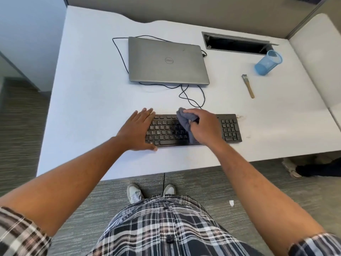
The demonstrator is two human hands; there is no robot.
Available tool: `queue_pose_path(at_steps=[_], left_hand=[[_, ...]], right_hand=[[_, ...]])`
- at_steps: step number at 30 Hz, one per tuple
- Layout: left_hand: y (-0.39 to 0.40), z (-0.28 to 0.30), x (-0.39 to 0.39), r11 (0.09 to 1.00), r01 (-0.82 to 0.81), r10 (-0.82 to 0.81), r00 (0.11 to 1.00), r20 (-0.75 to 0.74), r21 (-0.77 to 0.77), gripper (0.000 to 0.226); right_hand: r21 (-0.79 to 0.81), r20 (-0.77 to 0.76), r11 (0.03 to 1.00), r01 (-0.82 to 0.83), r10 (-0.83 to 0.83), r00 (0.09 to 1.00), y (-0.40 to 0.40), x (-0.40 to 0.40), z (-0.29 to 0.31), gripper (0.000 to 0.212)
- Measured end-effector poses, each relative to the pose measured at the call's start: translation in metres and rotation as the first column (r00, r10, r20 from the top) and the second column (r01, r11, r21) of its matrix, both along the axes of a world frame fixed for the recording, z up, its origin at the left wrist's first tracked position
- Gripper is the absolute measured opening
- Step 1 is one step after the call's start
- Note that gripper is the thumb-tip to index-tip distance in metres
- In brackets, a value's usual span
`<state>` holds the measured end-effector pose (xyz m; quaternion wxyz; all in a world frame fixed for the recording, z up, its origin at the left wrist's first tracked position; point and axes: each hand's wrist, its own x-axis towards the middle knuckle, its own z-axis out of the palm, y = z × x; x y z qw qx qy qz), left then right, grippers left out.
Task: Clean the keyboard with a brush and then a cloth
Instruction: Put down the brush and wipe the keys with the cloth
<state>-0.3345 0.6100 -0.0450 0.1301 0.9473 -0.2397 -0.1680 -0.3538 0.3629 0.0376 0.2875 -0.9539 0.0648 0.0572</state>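
Note:
A black keyboard (229, 128) lies on the white desk (92, 108) near its front edge. My left hand (137, 130) rests flat on the keyboard's left end, fingers straight. My right hand (204, 126) grips a bunched grey cloth (184, 120) and presses it on the keys at the keyboard's middle. A small brush (248, 85) with a wooden handle lies on the desk to the far right, apart from both hands.
A closed grey laptop (166, 61) with black cables sits behind the keyboard. A blue mesh cup (267, 62) stands at the back right, by an open cable slot (238, 43). Crumbs lie by the keyboard's right corner. Someone's shoe shows under the desk at right.

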Motion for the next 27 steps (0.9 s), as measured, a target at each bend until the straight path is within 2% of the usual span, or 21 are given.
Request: queue_pose_path(at_steps=[4, 8, 10, 19, 23, 25, 27], left_hand=[[0.027, 0.002, -0.005, 0.999, -0.049, 0.049, 0.999, -0.002, 0.021, 0.147], [0.034, 0.006, -0.012, 0.998, -0.069, 0.069, 0.998, -0.013, -0.012, 0.145], [0.031, 0.008, -0.012, 0.996, -0.089, 0.089, 0.996, -0.021, -0.020, 0.144], [0.027, 0.006, -0.012, 0.993, -0.117, 0.116, 0.993, -0.015, -0.021, 0.144], [0.029, 0.007, -0.013, 0.992, -0.120, 0.120, 0.993, -0.006, -0.046, 0.144], [0.029, 0.007, -0.014, 0.992, -0.121, 0.121, 0.993, -0.019, -0.042, 0.144], [0.029, 0.006, -0.016, 0.992, -0.124, 0.123, 0.992, -0.040, -0.028, 0.144]], right_hand=[[-0.123, 0.007, 0.988, -0.091, 0.093, 0.996, -0.010, 0.022, -0.004, 0.044], [-0.332, -0.064, 0.923, -0.198, 0.187, 0.980, 0.004, 0.019, -0.036, 0.057], [-0.381, -0.089, 0.900, -0.213, 0.194, 0.977, 0.015, 0.008, -0.044, 0.058], [-0.267, -0.078, 0.905, -0.332, 0.323, 0.943, 0.042, -0.052, -0.051, 0.043], [-0.107, -0.168, 0.901, -0.420, 0.400, 0.901, 0.047, -0.062, -0.038, 0.039], [-0.012, -0.174, 0.925, -0.381, 0.373, 0.911, 0.042, -0.056, -0.029, 0.041], [0.001, -0.070, 0.970, -0.242, 0.241, 0.968, 0.027, -0.039, -0.018, 0.040]])
